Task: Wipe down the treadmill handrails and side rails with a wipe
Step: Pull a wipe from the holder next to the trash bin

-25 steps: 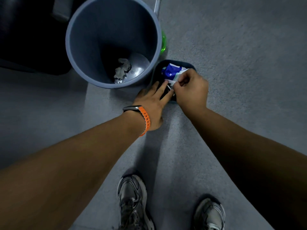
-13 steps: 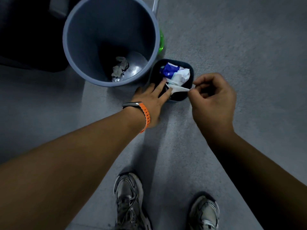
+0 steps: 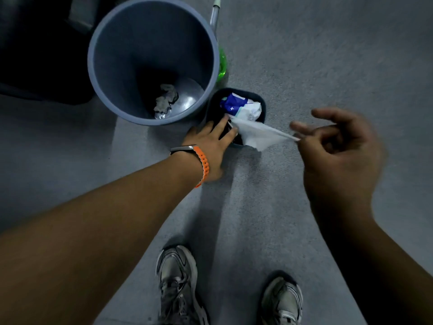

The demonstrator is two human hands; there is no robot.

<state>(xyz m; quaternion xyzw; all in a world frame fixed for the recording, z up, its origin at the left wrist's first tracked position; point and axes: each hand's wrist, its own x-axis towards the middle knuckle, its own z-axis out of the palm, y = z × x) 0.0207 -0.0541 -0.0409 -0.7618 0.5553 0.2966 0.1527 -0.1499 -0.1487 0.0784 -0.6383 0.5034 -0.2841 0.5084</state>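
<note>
1. The right hand (image 3: 337, 156) pinches a corner of the wipe (image 3: 257, 134) between thumb and forefinger, other fingers spread.
2. The wipe stretches from the pack (image 3: 243, 107) in the tray (image 3: 263, 102), beside the bin (image 3: 93, 55).
3. The left hand (image 3: 208, 146), fingers straight, rests at the tray's near end.

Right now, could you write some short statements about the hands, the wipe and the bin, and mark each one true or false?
1. The right hand pinches a white wipe. True.
2. The wipe hangs fully free of its pack. False: its other end meets the wipe pack in the dark tub.
3. The grey bin is empty. False: a crumpled wad lies at its bottom.
4. An orange strap is on the wrist of the left hand. True.
5. The left hand is raised, far from the tub. False: its straight fingers reach into the tub at the pack's edge.
</note>
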